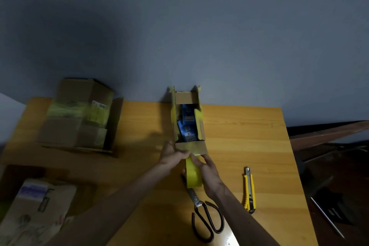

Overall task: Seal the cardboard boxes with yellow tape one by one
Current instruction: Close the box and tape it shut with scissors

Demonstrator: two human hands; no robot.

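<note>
A narrow cardboard box [191,147] stands open on the wooden table [249,146], with blue packets [187,126] inside and yellow tape scraps on its flaps. A roll of yellow tape [192,175] stands on edge just in front of it. My right hand [207,173] grips the roll from the right side. My left hand [172,155] pinches the tape's free end against the box's near flap.
A larger box [79,114] with old yellow tape sits at the table's back left. Another box [36,211] lies at the front left. Black-handled scissors [205,217] lie near the front edge, and a yellow utility knife [249,189] lies to their right.
</note>
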